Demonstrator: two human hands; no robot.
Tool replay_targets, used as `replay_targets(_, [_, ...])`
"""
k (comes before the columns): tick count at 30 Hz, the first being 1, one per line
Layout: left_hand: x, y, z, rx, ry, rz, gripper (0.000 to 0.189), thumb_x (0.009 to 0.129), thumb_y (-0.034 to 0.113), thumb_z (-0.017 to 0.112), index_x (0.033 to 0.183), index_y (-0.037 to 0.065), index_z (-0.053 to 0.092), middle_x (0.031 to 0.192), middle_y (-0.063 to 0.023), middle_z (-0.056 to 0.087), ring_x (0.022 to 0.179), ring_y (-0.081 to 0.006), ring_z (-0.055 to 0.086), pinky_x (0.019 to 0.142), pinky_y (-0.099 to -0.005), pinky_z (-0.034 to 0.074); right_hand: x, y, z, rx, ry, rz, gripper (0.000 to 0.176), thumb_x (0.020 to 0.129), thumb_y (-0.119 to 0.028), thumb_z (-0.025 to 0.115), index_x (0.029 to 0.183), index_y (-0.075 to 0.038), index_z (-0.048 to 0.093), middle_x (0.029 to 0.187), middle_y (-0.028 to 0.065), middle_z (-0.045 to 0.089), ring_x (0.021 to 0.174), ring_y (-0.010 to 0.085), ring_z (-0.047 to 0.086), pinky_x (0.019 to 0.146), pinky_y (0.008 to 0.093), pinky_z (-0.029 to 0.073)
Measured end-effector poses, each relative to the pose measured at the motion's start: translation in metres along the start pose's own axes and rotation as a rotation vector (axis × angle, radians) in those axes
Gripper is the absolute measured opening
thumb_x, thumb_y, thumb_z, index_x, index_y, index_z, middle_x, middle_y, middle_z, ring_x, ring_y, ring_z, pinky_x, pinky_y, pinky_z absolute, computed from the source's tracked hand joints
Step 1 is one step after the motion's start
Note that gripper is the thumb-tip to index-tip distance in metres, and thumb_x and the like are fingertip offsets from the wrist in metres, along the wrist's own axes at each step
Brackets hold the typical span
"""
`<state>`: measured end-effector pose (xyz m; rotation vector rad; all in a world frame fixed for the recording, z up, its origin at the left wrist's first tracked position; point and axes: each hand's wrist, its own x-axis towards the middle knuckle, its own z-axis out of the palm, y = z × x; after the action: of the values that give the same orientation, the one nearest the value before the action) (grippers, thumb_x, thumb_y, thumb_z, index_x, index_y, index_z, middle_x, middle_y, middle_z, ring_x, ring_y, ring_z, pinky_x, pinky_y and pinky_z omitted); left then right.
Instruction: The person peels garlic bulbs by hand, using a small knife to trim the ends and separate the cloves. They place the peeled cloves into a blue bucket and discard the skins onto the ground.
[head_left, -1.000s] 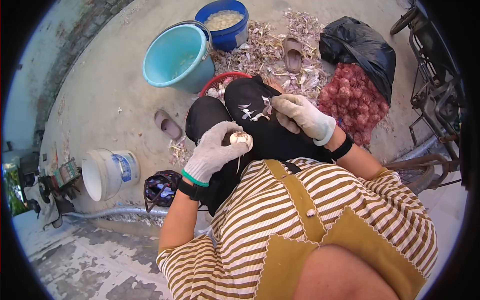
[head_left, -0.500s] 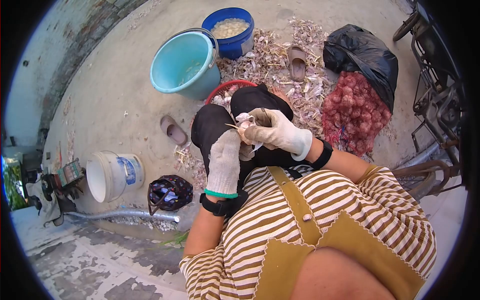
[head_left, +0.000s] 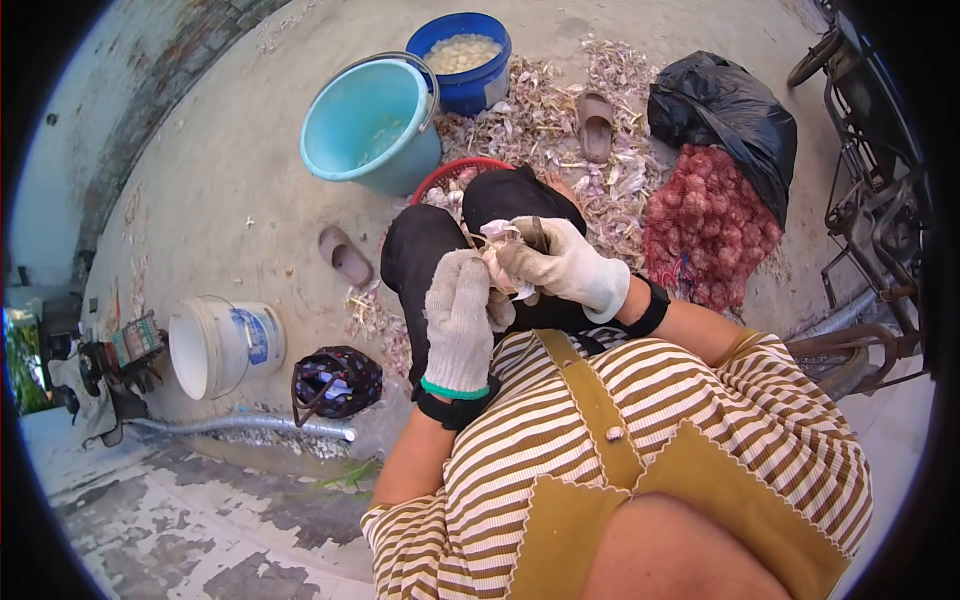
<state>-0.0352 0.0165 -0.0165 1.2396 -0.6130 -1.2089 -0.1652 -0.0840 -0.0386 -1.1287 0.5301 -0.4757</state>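
Note:
Both of my hands wear white knit gloves and meet above my black-trousered knees. My left hand (head_left: 458,320) is closed around a garlic bulb (head_left: 497,262), of which only a pale edge and loose papery skin show. My right hand (head_left: 555,262) pinches the bulb's top, and a thin dark tool sticks up between its fingers. A red basket (head_left: 452,174) with garlic sits just beyond my knees, partly hidden by them.
A light blue bucket (head_left: 372,120) and a dark blue tub of peeled cloves (head_left: 462,55) stand ahead. Garlic skins (head_left: 560,110) litter the ground around a sandal (head_left: 595,125). A red mesh sack of garlic (head_left: 710,225) and a black bag (head_left: 722,105) lie right. A white bucket (head_left: 220,340) lies left.
One second ago my left hand held the bulb alone at my knee while the right rested on my thigh. The hands have since come together on the bulb.

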Motion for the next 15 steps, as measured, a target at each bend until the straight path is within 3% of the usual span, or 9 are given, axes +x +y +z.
replay_targets(2, [0.009,-0.010,-0.008,-0.226,-0.059,-0.135,0.033,0.102,0.034,0.039,0.099,0.007,0.056,0.078,-0.0043,0.062,0.052,-0.0086,0.052,0.042,-0.0188,0.037,-0.001,-0.003,0.002,0.005,0.003,-0.026,0.030,0.097,-0.030,0.057,0.098,-0.001,0.060,0.077,-0.0003,0.059,0.058,0.0032,0.051,0.049,0.0187,0.041])
replay_targets(3, [0.015,-0.012,-0.003,-0.278,0.029,-0.140,0.037,0.102,0.038,0.036,0.099,0.007,0.057,0.077,-0.0053,0.063,0.048,-0.0097,0.050,0.039,-0.0201,0.035,-0.004,-0.008,0.006,0.001,0.043,-0.014,0.029,0.097,-0.031,0.056,0.097,-0.002,0.060,0.076,-0.0008,0.059,0.057,0.0029,0.050,0.048,0.0184,0.040])
replay_targets(6, [0.010,0.002,-0.004,-0.373,-0.102,-0.217,0.029,0.102,0.031,0.041,0.091,0.007,0.055,0.073,-0.0047,0.060,0.050,-0.0104,0.052,0.040,-0.0232,0.040,-0.006,-0.016,0.004,0.002,0.067,0.031,0.028,0.097,-0.032,0.055,0.097,-0.004,0.061,0.075,-0.0015,0.059,0.055,0.0027,0.050,0.046,0.0179,0.039])
replay_targets(10, [0.013,0.006,-0.013,-0.441,-0.172,-0.241,0.031,0.102,0.031,0.041,0.094,0.005,0.056,0.072,-0.0063,0.060,0.049,-0.0127,0.054,0.040,-0.0252,0.042,-0.011,-0.023,-0.002,-0.062,0.116,0.097,0.028,0.098,-0.034,0.054,0.096,-0.007,0.061,0.073,-0.0020,0.060,0.052,0.0029,0.050,0.044,0.0174,0.038])
replay_targets(12, [0.013,0.010,-0.018,-0.473,-0.180,-0.183,0.034,0.101,0.032,0.040,0.098,0.003,0.057,0.072,-0.0073,0.060,0.049,-0.0142,0.056,0.039,-0.0258,0.042,-0.013,-0.021,-0.011,-0.013,0.098,0.008,0.026,0.095,-0.032,0.058,0.098,-0.006,0.062,0.073,-0.0024,0.060,0.054,0.0023,0.052,0.045,0.0169,0.038])
replay_targets(14, [0.015,0.012,-0.020,-0.434,-0.146,-0.160,0.032,0.101,0.030,0.043,0.100,0.002,0.057,0.073,-0.0078,0.061,0.050,-0.0150,0.058,0.040,-0.0256,0.044,-0.011,0.000,-0.030,-0.265,0.045,0.028,0.033,0.090,-0.035,0.064,0.104,-0.004,0.062,0.079,0.0040,0.066,0.062,0.0109,0.062,0.053,0.0228,0.047])
replay_targets(15, [0.016,0.013,-0.021,-0.395,-0.115,-0.143,0.030,0.101,0.028,0.045,0.102,0.002,0.057,0.073,-0.0083,0.061,0.052,-0.0159,0.060,0.041,-0.0255,0.045,-0.014,-0.005,-0.031,-0.552,-0.019,-0.001,0.041,0.088,-0.040,0.065,0.107,-0.004,0.062,0.084,0.0083,0.068,0.070,0.0174,0.065,0.060,0.0270,0.050])
